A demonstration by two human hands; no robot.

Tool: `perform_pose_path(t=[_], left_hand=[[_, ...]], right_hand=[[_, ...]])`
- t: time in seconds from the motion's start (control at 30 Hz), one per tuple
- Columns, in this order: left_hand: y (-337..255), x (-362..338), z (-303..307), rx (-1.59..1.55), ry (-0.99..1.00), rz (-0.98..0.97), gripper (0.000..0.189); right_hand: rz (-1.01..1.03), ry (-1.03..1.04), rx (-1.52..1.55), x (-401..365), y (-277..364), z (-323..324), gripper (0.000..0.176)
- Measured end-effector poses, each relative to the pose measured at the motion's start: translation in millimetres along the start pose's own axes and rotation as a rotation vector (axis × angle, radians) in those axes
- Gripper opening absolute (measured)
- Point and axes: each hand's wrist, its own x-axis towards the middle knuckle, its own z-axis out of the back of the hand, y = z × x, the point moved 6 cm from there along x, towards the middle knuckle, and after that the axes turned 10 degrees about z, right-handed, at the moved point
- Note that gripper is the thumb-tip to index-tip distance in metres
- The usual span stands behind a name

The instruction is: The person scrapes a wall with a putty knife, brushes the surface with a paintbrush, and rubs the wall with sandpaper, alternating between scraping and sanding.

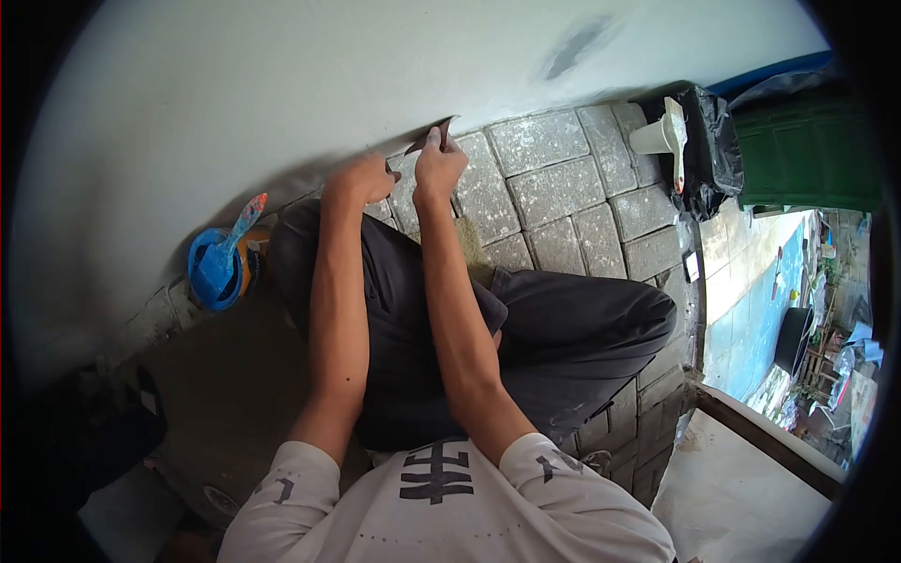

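Observation:
My right hand [439,169] pinches a dark brown, curled sheet [434,136] that looks like sandpaper, close to the foot of the white wall [310,84]. One corner of the sheet curls up beyond my fingertips. To its left, my left hand [361,180] is closed near the base of the wall. A small dark piece [393,173] shows at its fingers, too little of it to name. Both hands are above the paving blocks [483,192], in front of my crossed legs.
On the left, a blue pot [214,272] holds a paint-smeared brush [246,220]. At the right, a white cup [650,139] and a paint-stained brush [676,141] are beside black plastic [715,141] and a green container [802,150]. A grey smudge [577,45] marks the wall.

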Motion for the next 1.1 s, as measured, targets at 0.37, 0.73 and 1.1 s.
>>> perform_pose_path(t=[0.37,0.73,1.1], left_hand=[[5,12,4,-0.058,0.026,0.014,0.05],[1,20,7,-0.029,0.001,-0.047,0.043],[-3,-1,12,-0.062,0.002,0.03,0.042]], right_hand=[[0.133,-0.084,0.086,-9,9,-8,0.034],[0.209,-0.164,0.066,-14,23,-10,0.034],[0.281,-0.175,0.122,-13,9,-4,0.038]])
